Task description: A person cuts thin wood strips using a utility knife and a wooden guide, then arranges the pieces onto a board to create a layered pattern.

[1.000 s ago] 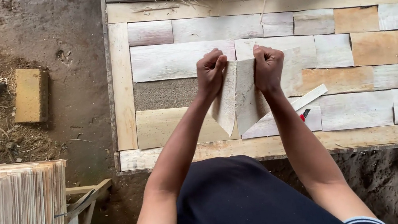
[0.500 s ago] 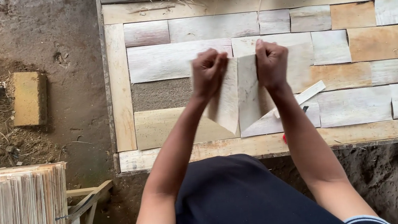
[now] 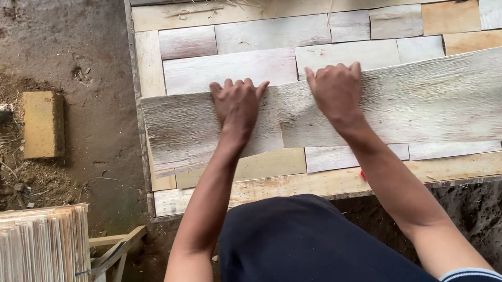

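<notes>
Both palms are down flat, fingers spread and gripping nothing: the left hand (image 3: 237,107) and the right hand (image 3: 337,91) press side by side on a long veneer sheet (image 3: 438,102). The sheet is thin, pale grey, rough-grained and wavy-edged, lying across the middle of the wooden frame (image 3: 358,179) over the rows of pale veneer pieces (image 3: 229,70). Left of the frame a yellow block (image 3: 43,124) sits on dirt, and near the frame's lower-left corner stands a stack of sheets (image 3: 22,274).
</notes>
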